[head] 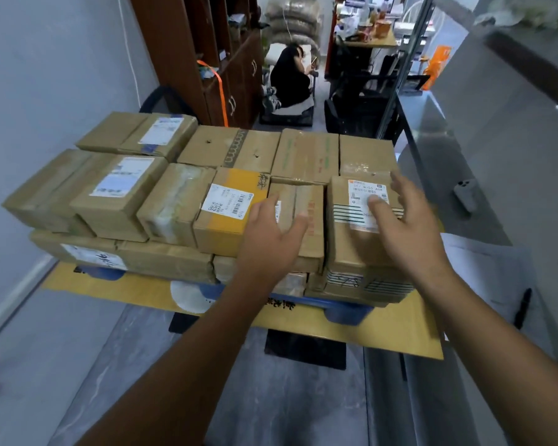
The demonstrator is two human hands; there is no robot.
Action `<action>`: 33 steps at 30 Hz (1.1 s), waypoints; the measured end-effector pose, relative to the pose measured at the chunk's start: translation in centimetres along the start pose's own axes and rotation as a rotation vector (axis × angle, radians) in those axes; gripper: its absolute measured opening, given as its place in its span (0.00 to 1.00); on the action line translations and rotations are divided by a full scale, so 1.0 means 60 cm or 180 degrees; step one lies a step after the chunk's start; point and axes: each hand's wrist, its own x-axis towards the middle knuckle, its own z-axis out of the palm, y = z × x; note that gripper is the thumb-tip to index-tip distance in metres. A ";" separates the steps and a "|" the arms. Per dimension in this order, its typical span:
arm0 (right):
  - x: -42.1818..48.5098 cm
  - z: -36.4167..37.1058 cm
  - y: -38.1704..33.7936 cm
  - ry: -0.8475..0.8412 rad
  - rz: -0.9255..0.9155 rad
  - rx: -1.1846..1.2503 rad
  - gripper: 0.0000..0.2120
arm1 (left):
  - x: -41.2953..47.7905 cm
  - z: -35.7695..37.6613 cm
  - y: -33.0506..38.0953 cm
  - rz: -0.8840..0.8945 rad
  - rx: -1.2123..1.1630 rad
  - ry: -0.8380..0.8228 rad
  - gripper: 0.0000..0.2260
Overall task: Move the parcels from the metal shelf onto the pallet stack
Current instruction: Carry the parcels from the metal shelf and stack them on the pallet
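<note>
Several brown cardboard parcels lie stacked in two layers on the pallet stack (400, 333), which is covered by a yellow cardboard sheet. My left hand (271, 233) lies open over a narrow parcel (306, 217) in the front row, fingers spread. My right hand (403, 217) is open, with the thumb on the white label of the front right parcel (351, 239). Neither hand holds anything. The metal shelf (484, 175) runs along the right side, its grey top bare near me.
A phone (466, 193) lies on the shelf top, and a black pen (522, 309) with papers sits nearer. A white wall closes the left side. Behind the stack stand a brown cabinet (213, 59) and a seated person (289, 78).
</note>
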 end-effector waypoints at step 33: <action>0.291 0.648 -0.293 -0.0926 -0.0106 -0.0822 0.29 | 0.569 -0.554 -0.410 0.0236 0.0759 -0.0121 0.30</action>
